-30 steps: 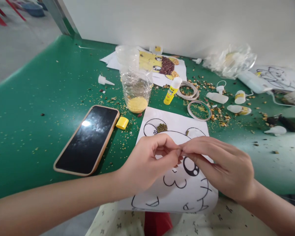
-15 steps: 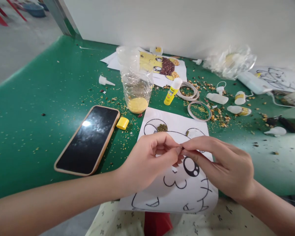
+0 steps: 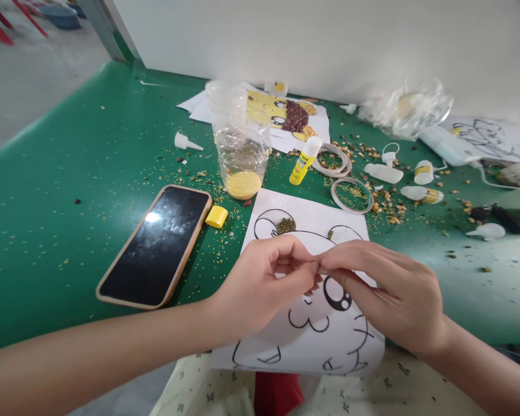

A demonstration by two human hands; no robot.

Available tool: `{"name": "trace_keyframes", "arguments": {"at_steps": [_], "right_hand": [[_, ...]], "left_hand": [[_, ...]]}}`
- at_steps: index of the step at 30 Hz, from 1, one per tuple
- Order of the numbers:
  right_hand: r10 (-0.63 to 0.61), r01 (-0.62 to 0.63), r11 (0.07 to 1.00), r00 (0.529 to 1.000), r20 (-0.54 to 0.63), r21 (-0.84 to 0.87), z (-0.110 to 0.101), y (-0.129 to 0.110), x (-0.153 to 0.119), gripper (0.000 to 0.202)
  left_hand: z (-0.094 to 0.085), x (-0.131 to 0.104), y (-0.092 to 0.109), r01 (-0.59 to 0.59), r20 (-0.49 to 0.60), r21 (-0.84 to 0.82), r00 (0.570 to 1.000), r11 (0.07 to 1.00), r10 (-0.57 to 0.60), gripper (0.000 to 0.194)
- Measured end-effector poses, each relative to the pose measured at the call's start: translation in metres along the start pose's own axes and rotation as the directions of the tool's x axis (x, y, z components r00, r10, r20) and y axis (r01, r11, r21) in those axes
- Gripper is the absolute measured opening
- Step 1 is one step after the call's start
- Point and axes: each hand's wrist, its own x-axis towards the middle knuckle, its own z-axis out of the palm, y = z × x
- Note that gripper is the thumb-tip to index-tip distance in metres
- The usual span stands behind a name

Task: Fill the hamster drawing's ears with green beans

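Above a sheet of paper with a line-drawn animal face (image 3: 309, 341), my two hands meet at the fingertips. My left hand (image 3: 268, 283) is closed in a pinch, thumb against the fingers. The thumb and fingers of my right hand (image 3: 390, 289) press together against the left fingertips. Whatever lies between them is too small and covered to make out. Green beans (image 3: 286, 225) fill part of the drawing's left ear, and a few sit at the edge of the right ear, which has a whitish patch (image 3: 344, 234).
Left of the paper lie a phone (image 3: 156, 248) and a yellow cap (image 3: 217, 216). Behind it stand a clear plastic container (image 3: 242, 150) with yellow grain and a glue stick (image 3: 304, 162). Tape rolls (image 3: 352, 195), glue bottles (image 3: 383, 172) and scattered seeds (image 3: 392, 208) lie to the right.
My right fingers have rolled slightly over toward the left fingertips. A small dark speck seen between the fingertips before is now covered. Everything on the table stays put.
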Motion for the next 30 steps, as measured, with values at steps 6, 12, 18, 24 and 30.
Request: {"name": "trace_keyframes", "arguments": {"at_steps": [6,12,18,24,30], "right_hand": [[0.044,-0.044,0.999,0.999,0.022,0.009,0.0006,-0.0006,-0.0021,0.02],[0.145,-0.146,0.989,0.989,-0.038,-0.018,0.003,-0.0035,-0.0013,0.015],[0.13,-0.13,0.991,0.991,-0.026,-0.004,0.003,-0.0017,-0.0006,0.017],[0.12,-0.12,0.993,0.993,0.017,0.016,0.002,0.0002,-0.0022,0.019],[0.128,-0.129,0.99,0.992,0.011,0.05,0.0024,-0.0009,-0.0008,0.017]], "left_hand": [[-0.0003,0.0007,0.0027,0.019,0.003,-0.003,1.0,1.0,-0.019,0.011],[-0.0017,0.0,0.006,0.016,0.008,0.0,1.0,1.0,-0.016,0.011],[-0.0015,0.0004,0.0037,0.021,0.004,0.008,1.0,1.0,-0.021,0.01],[-0.0018,0.0008,0.0024,0.026,0.002,0.03,1.0,0.999,-0.026,0.01],[-0.0015,0.0014,0.0049,0.021,0.004,-0.003,1.0,1.0,-0.021,0.012]]}}
